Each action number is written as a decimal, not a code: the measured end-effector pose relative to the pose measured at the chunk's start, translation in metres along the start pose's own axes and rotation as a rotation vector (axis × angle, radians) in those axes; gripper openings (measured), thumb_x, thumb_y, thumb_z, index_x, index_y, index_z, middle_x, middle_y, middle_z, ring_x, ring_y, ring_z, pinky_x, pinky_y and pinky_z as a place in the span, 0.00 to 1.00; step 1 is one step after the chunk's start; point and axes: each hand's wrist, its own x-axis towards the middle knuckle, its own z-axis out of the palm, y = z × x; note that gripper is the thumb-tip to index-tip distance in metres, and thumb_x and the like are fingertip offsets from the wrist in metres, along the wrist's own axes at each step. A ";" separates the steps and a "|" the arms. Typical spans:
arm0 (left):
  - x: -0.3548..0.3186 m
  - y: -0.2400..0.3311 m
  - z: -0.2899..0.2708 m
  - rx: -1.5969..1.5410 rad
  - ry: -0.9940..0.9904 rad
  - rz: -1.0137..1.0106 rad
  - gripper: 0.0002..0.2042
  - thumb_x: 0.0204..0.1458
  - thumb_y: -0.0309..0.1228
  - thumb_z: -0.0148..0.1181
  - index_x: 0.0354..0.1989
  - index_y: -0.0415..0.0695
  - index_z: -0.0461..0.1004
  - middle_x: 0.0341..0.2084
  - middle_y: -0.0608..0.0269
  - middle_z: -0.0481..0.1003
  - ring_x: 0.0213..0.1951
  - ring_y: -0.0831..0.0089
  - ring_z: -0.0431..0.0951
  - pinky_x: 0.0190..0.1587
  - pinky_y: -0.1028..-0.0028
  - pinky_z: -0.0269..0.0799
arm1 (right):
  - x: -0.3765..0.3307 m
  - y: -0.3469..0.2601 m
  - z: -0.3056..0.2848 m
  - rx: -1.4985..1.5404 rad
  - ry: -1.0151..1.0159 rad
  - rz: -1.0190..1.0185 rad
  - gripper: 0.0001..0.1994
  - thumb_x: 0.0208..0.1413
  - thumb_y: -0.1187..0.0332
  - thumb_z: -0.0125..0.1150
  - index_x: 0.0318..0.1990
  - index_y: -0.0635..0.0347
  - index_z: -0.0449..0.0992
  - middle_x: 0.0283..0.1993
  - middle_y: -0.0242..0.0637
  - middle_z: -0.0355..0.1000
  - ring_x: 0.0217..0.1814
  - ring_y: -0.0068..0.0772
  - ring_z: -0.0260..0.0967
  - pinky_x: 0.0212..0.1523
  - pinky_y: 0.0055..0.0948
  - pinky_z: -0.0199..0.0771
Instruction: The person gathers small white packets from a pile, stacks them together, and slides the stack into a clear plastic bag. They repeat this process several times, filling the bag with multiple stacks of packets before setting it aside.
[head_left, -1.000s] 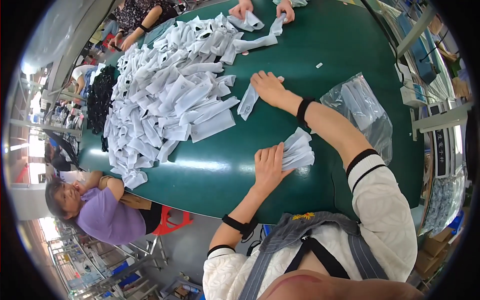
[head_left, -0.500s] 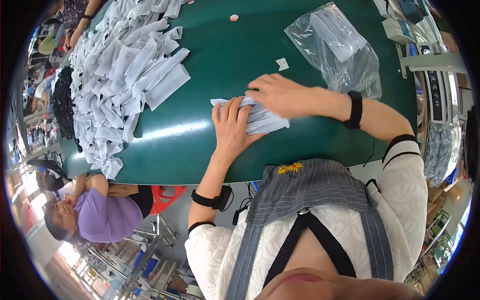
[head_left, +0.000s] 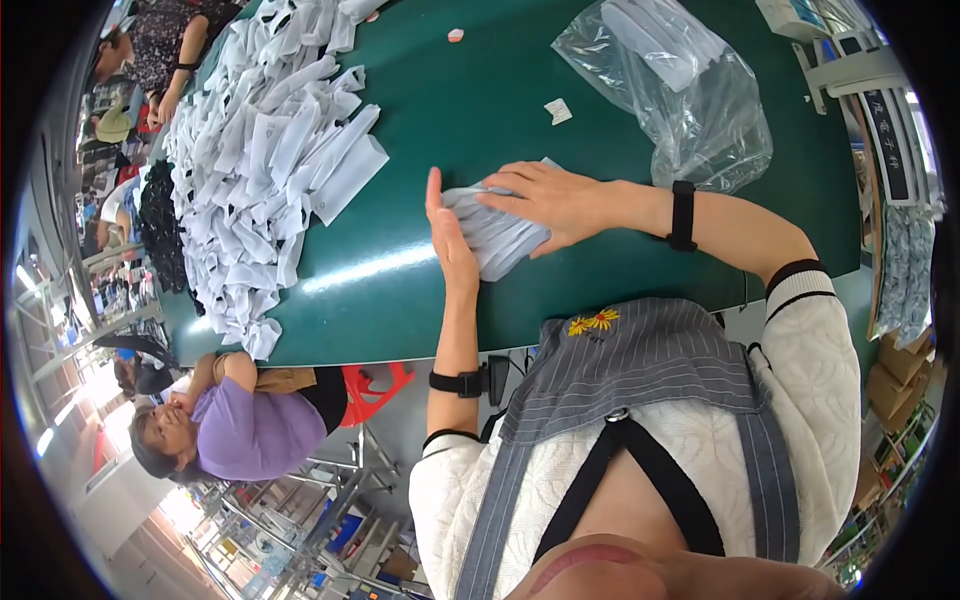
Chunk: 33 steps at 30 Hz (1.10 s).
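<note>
A stack of thin, pale grey packets (head_left: 490,232) lies on the green table in front of me. Against its left edge, my left hand (head_left: 452,235) stands upright on its side, flat and open, with the fingers straight and pointing away from me. My right hand (head_left: 560,205) grips the stack from the right, its fingers reaching across the top and its thumb at the near edge. Part of the stack is hidden under the right hand.
A large heap of similar pale packets (head_left: 270,160) covers the table's left side. A clear plastic bag (head_left: 700,120) with packets inside lies at the far right. Beyond my hands is a small white paper piece (head_left: 557,111). One person in purple (head_left: 255,430) sits at the left.
My left hand has gone from fingers curled over the stack to flat against its left edge. The right hand has settled on the stack, which has turned and shifted slightly left.
</note>
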 end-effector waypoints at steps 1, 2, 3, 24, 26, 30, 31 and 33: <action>-0.001 0.001 0.001 -0.004 -0.007 0.001 0.26 0.68 0.42 0.32 0.66 0.36 0.57 0.65 0.47 0.57 0.67 0.58 0.56 0.66 0.65 0.50 | -0.004 0.000 -0.001 0.021 -0.005 0.016 0.48 0.35 0.58 0.77 0.66 0.59 0.57 0.62 0.48 0.58 0.66 0.50 0.55 0.63 0.47 0.57; -0.003 0.003 0.002 0.069 -0.038 0.019 0.24 0.67 0.41 0.35 0.64 0.36 0.58 0.64 0.47 0.58 0.65 0.58 0.58 0.65 0.65 0.52 | -0.007 -0.001 -0.001 0.018 -0.003 0.024 0.48 0.35 0.58 0.77 0.66 0.59 0.57 0.62 0.48 0.58 0.66 0.50 0.55 0.63 0.47 0.57; -0.007 0.006 0.003 0.139 -0.070 0.038 0.23 0.66 0.39 0.37 0.63 0.36 0.60 0.63 0.47 0.60 0.64 0.58 0.61 0.64 0.65 0.55 | -0.011 -0.002 -0.001 0.009 0.007 0.037 0.47 0.35 0.59 0.77 0.66 0.58 0.58 0.61 0.48 0.58 0.64 0.50 0.56 0.62 0.47 0.58; 0.031 0.082 0.205 0.769 -0.415 0.802 0.19 0.44 0.30 0.66 0.47 0.41 0.73 0.43 0.55 0.74 0.49 0.60 0.73 0.48 0.67 0.70 | -0.270 -0.092 -0.093 -0.102 0.451 1.159 0.42 0.37 0.66 0.75 0.65 0.52 0.63 0.58 0.49 0.59 0.59 0.52 0.61 0.56 0.40 0.68; 0.039 0.075 0.205 0.682 -0.500 0.710 0.15 0.43 0.28 0.65 0.41 0.42 0.75 0.35 0.59 0.76 0.41 0.63 0.77 0.41 0.68 0.71 | -0.252 -0.074 -0.089 -0.124 0.506 1.101 0.41 0.38 0.65 0.75 0.64 0.56 0.63 0.58 0.50 0.59 0.60 0.51 0.61 0.57 0.39 0.67; 0.062 0.119 0.211 0.469 -0.354 0.889 0.09 0.41 0.26 0.62 0.34 0.42 0.75 0.23 0.65 0.74 0.30 0.67 0.76 0.31 0.67 0.70 | -0.188 -0.019 -0.097 0.044 0.727 0.924 0.38 0.44 0.60 0.71 0.63 0.64 0.62 0.56 0.52 0.62 0.61 0.49 0.61 0.58 0.36 0.66; 0.064 0.125 0.210 0.466 -0.346 0.890 0.10 0.41 0.25 0.63 0.35 0.43 0.77 0.25 0.63 0.76 0.30 0.65 0.78 0.32 0.67 0.72 | -0.178 0.005 -0.099 0.064 0.718 0.877 0.38 0.44 0.60 0.71 0.63 0.64 0.62 0.56 0.52 0.62 0.61 0.49 0.61 0.58 0.36 0.66; 0.063 0.136 0.225 0.351 -0.321 0.926 0.11 0.39 0.24 0.62 0.35 0.44 0.78 0.28 0.62 0.79 0.31 0.62 0.80 0.34 0.67 0.75 | -0.164 0.065 -0.093 0.944 0.799 0.799 0.37 0.46 0.54 0.69 0.61 0.65 0.64 0.58 0.53 0.61 0.61 0.52 0.60 0.58 0.39 0.66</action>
